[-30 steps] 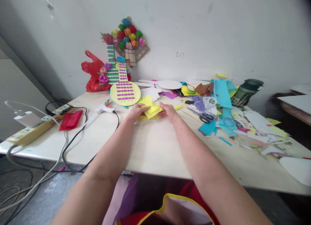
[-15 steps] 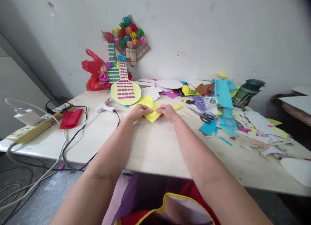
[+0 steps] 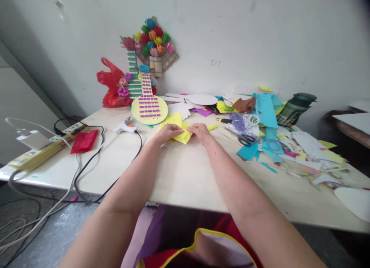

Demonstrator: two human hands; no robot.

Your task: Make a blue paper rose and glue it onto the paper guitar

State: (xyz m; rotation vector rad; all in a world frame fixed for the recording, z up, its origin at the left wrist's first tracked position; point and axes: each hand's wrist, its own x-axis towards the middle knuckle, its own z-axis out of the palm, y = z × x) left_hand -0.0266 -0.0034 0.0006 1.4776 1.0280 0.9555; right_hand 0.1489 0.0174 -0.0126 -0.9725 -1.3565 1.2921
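Observation:
Between my two hands is a small piece of yellow crepe paper (image 3: 183, 137), pinched at both sides and partly folded. My left hand (image 3: 169, 132) grips its left part between thumb and fingers. On the right, my right hand (image 3: 200, 132) pinches the other edge. More yellow paper (image 3: 174, 119) lies flat on the table just behind the left hand. Beyond it stands a pale yellow guitar-shaped craft (image 3: 149, 110) with purple strips. My fingers hide part of the paper's edges.
A white glue gun (image 3: 124, 127) with a black cord lies to the left, near a red packet (image 3: 84, 141) and a yellow power strip (image 3: 46, 149). To the right are scissors (image 3: 245, 139), yarn (image 3: 237, 122), blue paper (image 3: 266, 112), scraps and a dark green bottle (image 3: 297, 110).
The yellow paper between my hands has changed shape slightly, its lower point now a little higher and further right. My fingers have shifted a little on it; both hands keep their pinch.

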